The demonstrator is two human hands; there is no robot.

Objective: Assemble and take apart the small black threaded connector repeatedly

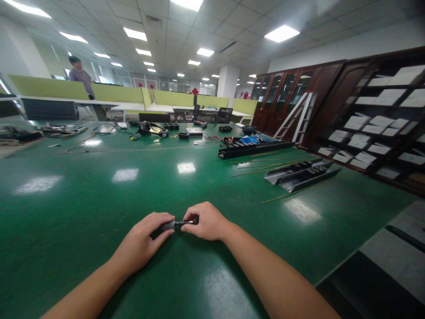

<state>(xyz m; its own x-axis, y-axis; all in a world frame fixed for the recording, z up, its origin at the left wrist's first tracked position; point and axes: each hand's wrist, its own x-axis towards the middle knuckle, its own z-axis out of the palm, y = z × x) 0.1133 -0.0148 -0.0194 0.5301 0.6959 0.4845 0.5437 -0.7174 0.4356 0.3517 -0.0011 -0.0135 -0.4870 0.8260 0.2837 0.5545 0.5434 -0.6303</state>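
Between my hands, low over the green tabletop [109, 212], is a small dark cylindrical part with a thin shaft [179, 222]. My left hand [142, 239] pinches its wider, greyish end between thumb and fingers. The fingers of my right hand [206, 221] are closed round the other end, where a dark piece shows between thumb and forefinger. The part lies roughly level, pointing left to right. It is too small and too covered by fingers for me to tell its exact kind.
Black metal channels [299, 175] and thin brass-coloured rods [265, 169] lie at the right. Farther back are a longer black channel [255, 149], blue items [249, 139], cables and small black boxes [183, 136]. A person [79, 77] stands beyond green partitions; a stepladder [299, 115] leans by cabinets.
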